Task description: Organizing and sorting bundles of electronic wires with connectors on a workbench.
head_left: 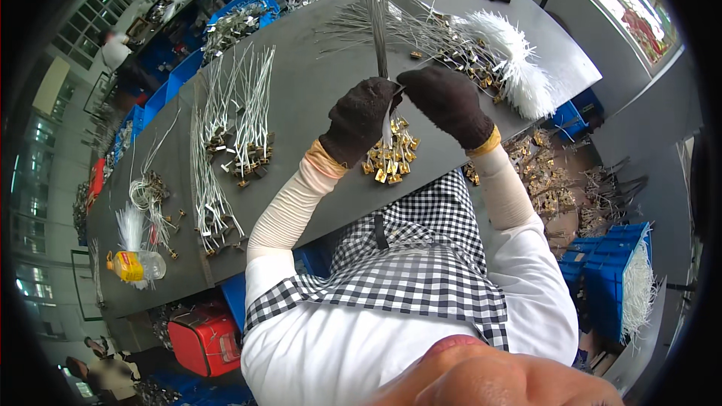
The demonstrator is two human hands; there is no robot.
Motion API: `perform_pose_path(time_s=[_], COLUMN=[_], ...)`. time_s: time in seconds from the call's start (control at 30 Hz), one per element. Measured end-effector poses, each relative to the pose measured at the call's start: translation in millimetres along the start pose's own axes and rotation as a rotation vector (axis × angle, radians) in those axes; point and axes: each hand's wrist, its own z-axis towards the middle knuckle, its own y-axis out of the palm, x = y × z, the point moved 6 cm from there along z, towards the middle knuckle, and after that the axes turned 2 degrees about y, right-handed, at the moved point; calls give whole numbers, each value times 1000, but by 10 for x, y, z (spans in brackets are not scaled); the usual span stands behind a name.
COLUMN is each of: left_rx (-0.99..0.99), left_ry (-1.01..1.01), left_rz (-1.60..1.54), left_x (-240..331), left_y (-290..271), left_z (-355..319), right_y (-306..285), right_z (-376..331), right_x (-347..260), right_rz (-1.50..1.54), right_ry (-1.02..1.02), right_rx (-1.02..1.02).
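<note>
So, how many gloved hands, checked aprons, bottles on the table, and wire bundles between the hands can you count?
Gloved hands: 2 (left hand, right hand)
Checked apron: 1
Bottle on the table, lying down: 1
Wire bundle between the hands: 1
Total: 5

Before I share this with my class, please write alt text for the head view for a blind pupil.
The dark-gloved left hand and right hand meet at a bundle of grey wires with brass-coloured tips, above a grey worktable. More wire bundles lie at left, white strips at upper right.
</note>
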Motion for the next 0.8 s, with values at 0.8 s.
perform_pose_path(time_s=[0.8], left_rx=[75], left_ry=[45], left_rz=[-167], left_x=[257], left_y=[-237], left_z=[100], right_y=[-206], right_z=[85], right_x=[-123], right_rz=[442], right_ry=[-74], right_rx=[-12])
